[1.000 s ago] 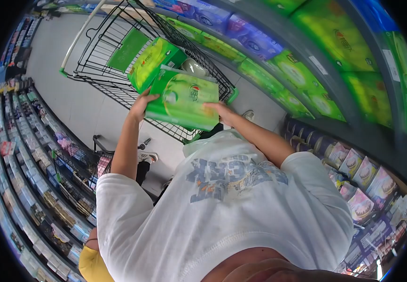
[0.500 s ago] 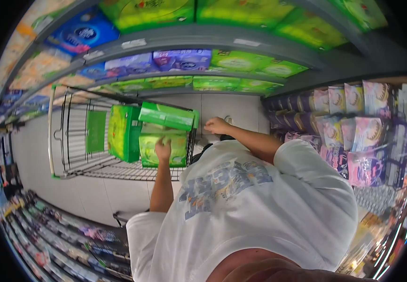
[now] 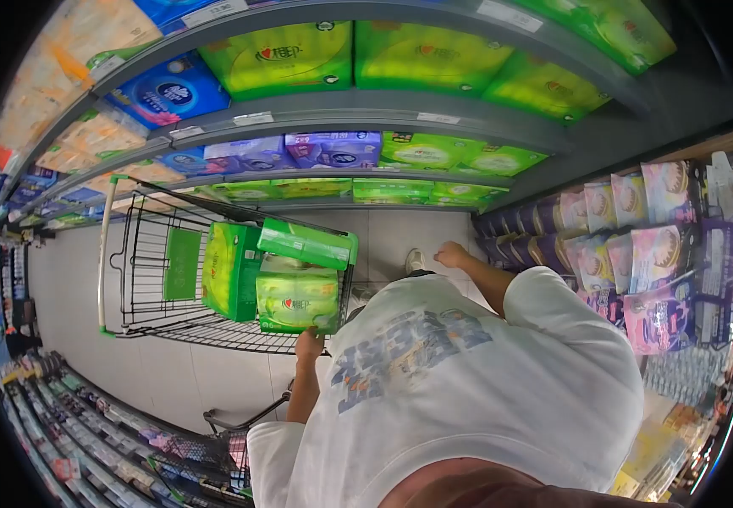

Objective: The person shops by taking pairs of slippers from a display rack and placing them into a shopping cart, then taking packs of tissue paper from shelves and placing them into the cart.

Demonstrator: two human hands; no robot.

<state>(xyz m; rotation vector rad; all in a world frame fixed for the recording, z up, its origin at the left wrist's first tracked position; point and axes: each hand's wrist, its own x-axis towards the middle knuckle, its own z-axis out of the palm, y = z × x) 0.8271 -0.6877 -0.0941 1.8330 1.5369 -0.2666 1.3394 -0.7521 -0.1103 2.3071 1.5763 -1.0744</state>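
A shopping cart point(image 3: 231, 340) of black wire with green trim stands at my left front. In it are a large green pack of tissues point(image 3: 229, 271), a flatter green pack point(image 3: 307, 244) lying tilted, and a light-green tissue pack point(image 3: 298, 298) nearest my left hand. My left hand point(image 3: 308, 345) is at the near side rim of the cart, by the lower edge of the light-green pack, fingers curled at the wire. Held out over the floor on the right, my right hand point(image 3: 451, 254) has nothing in it, its fingers loosely bent and apart.
Shelves point(image 3: 324, 106) ahead carry green, blue and purple tissue packs. Pink and purple bags point(image 3: 658, 254) hang or stand on a display at right. Another rack of goods point(image 3: 104, 423) lies at lower left, with a second black wire cart point(image 3: 197, 461) beside me.
My left hand has moved off the top of the light-green pack to the cart's near rim. My right hand has shifted right, away from the cart. The view has tilted up slightly.
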